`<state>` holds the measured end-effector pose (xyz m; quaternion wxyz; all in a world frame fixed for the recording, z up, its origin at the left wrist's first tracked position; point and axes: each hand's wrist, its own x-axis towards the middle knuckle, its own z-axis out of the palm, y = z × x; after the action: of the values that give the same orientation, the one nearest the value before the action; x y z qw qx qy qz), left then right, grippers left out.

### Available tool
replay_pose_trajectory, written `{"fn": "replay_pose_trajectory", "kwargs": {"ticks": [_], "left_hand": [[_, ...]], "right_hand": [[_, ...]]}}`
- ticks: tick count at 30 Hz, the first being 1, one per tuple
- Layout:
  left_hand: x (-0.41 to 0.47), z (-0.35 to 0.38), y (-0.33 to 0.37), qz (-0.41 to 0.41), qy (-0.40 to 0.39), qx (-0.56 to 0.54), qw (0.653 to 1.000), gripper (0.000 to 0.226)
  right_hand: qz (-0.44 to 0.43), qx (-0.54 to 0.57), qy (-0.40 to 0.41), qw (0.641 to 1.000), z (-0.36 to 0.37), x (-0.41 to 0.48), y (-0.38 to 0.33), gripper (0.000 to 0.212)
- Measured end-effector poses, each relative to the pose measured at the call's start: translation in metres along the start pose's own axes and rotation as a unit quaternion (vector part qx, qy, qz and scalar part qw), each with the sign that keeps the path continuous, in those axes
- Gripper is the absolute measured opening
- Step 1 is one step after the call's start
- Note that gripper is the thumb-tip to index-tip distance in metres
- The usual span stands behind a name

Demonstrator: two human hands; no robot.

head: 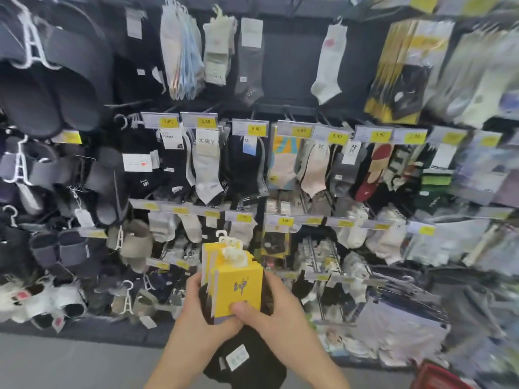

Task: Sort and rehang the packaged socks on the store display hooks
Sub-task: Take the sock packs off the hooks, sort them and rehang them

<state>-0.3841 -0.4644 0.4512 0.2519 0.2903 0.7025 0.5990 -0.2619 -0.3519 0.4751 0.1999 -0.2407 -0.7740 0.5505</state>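
Note:
A bundle of black sock packs [238,279] with yellow card headers and white plastic hangers on top is held low in the middle, in front of the display. My left hand [200,310] wraps the bundle's left side. My right hand [269,307] grips its right side, thumb pressed on the front yellow card. The black sock toes [244,357] hang down between my forearms. Behind stands the dark display wall [292,66], its hooks loaded with sock packs and yellow price tags [256,129].
Dark slippers on white hangers [47,80] fill the left of the wall. Yellow-carded sock packs [398,71] hang at the upper right. An empty dark panel sits at top centre. A red basket [438,374] shows at the bottom right, on grey floor.

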Motion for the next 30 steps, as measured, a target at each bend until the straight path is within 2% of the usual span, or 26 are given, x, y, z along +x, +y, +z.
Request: {"fn": "replay_pose_trajectory", "kwargs": {"ticks": [2,3,8,12,14,18,21,25,30], "left_hand": [[-0.004,0.005,0.0,0.019,0.02,0.011,1.0,0.082],[-0.006,0.007,0.0,0.03,0.018,0.013,0.999,0.082],[-0.006,0.012,0.0,0.033,-0.072,-0.028,0.996,0.077],[-0.003,0.019,-0.022,-0.019,-0.112,-0.118,0.986,0.078],[-0.01,0.026,-0.035,-0.035,-0.139,-0.123,0.982,0.074],[-0.019,0.042,-0.059,-0.064,-0.136,-0.136,0.979,0.081],[-0.02,0.053,-0.071,-0.099,-0.14,-0.138,0.975,0.078],[-0.013,0.069,-0.078,-0.137,-0.126,-0.143,0.972,0.074],[0.011,0.101,-0.081,-0.169,-0.119,-0.139,0.968,0.08]], "right_hand": [[-0.014,-0.018,0.052,0.998,-0.003,-0.005,-0.001,0.077],[-0.017,-0.021,0.065,0.998,-0.006,-0.007,-0.002,0.077],[-0.012,-0.024,0.096,0.995,-0.021,-0.013,-0.001,0.06],[0.014,0.009,0.09,0.996,-0.029,-0.024,0.015,0.047],[0.032,0.027,0.09,0.995,-0.03,-0.032,0.028,0.045],[0.062,0.055,0.114,0.99,-0.03,-0.042,0.061,0.037],[0.073,0.037,0.14,0.987,-0.032,-0.044,0.082,0.038],[0.103,0.052,0.124,0.986,-0.047,-0.031,0.103,0.03],[0.136,0.107,0.097,0.98,-0.08,-0.005,0.133,0.034]]}}
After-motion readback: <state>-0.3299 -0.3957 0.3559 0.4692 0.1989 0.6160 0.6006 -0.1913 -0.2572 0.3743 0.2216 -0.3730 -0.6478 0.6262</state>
